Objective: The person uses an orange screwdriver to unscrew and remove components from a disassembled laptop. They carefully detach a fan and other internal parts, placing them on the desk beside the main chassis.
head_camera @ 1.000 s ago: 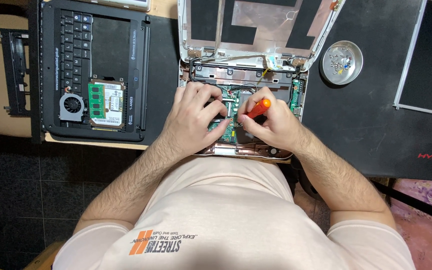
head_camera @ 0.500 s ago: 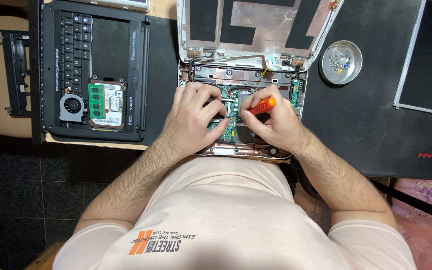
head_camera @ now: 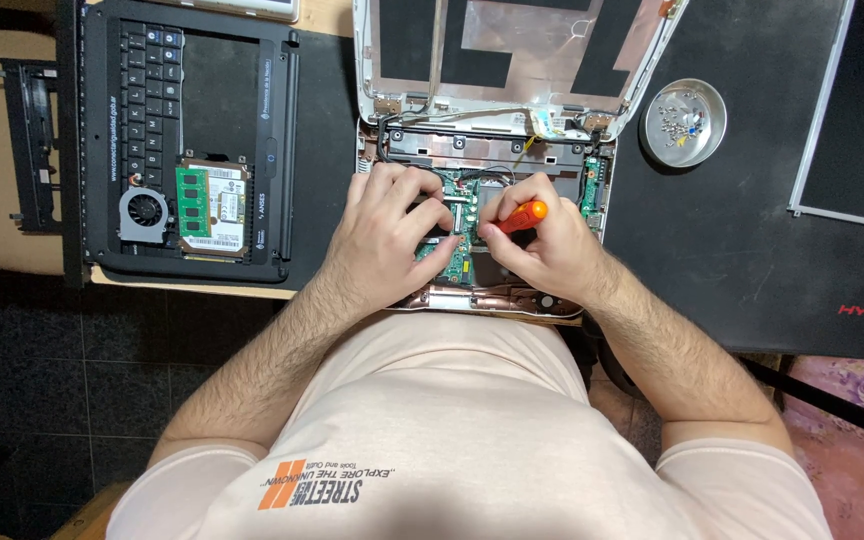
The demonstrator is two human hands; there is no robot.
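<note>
Right hand (head_camera: pixel 542 245) clamped around an orange-handled screwdriver (head_camera: pixel 522 216) over the green circuit board (head_camera: pixel 459 225) of an opened white laptop base (head_camera: pixel 482 215), left hand (head_camera: pixel 387 235) pressed flat beside it, fingers apart, round metal dish of screws (head_camera: pixel 684 122) further right, black keyboard frame (head_camera: pixel 187 140) far left

Bright, even overhead light; sharp focus, soft shadows, slight edge distortion.

Black desk mat (head_camera: pixel 752 260) under opened laptop (head_camera: pixel 482 170)

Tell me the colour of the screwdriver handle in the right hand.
Orange; the screwdriver handle in the right hand shows best in the head view.
</note>
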